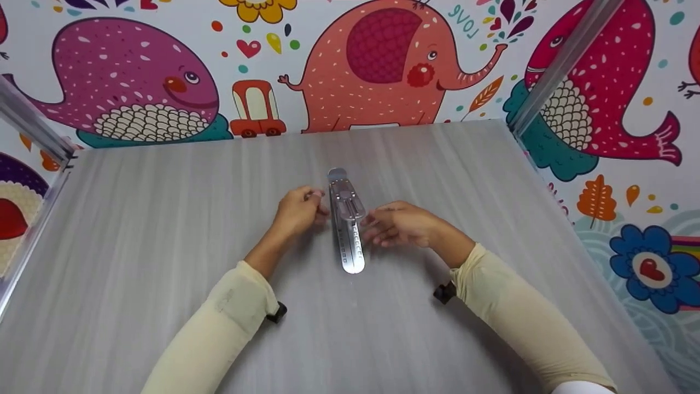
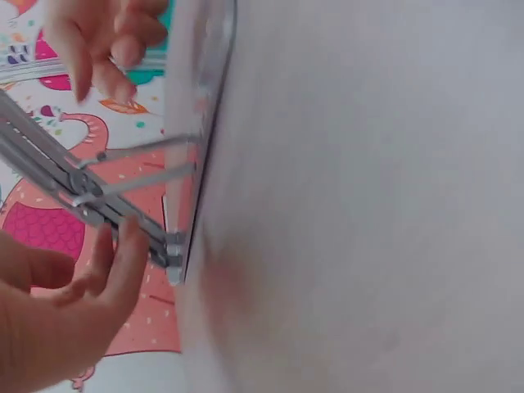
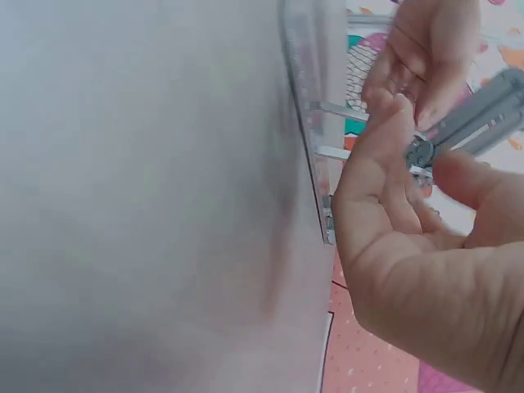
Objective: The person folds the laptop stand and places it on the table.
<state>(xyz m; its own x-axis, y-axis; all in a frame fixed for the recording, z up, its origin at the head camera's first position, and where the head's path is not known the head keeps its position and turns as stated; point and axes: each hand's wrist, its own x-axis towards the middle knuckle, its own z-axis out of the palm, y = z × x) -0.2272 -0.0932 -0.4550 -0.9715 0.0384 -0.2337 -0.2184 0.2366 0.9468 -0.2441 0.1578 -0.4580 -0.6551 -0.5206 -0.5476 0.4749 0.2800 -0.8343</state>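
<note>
A folding metal stand [image 1: 348,235], which looks like a laptop stand, sits partly raised at the middle of the table. Its slanted arms [image 2: 49,164] rise from a flat base, and thin struts [image 2: 143,182] join the two. My left hand [image 1: 298,212] is close on the stand's left side. In the left wrist view its fingertips reach the lower part of the arms; whether they touch is unclear. To the right of the stand, my right hand [image 1: 402,224] has loosely bent fingers, with thumb and fingertips apart in the right wrist view. Neither hand visibly grips it.
The stand is on a grey wood-grain table [image 1: 164,246]. Behind it rises a wall with cartoon animals [image 1: 377,71]. Metal posts [image 1: 563,71] border the table at its back corners. Each forearm wears a pale sleeve [image 1: 224,317] with a small black device underneath.
</note>
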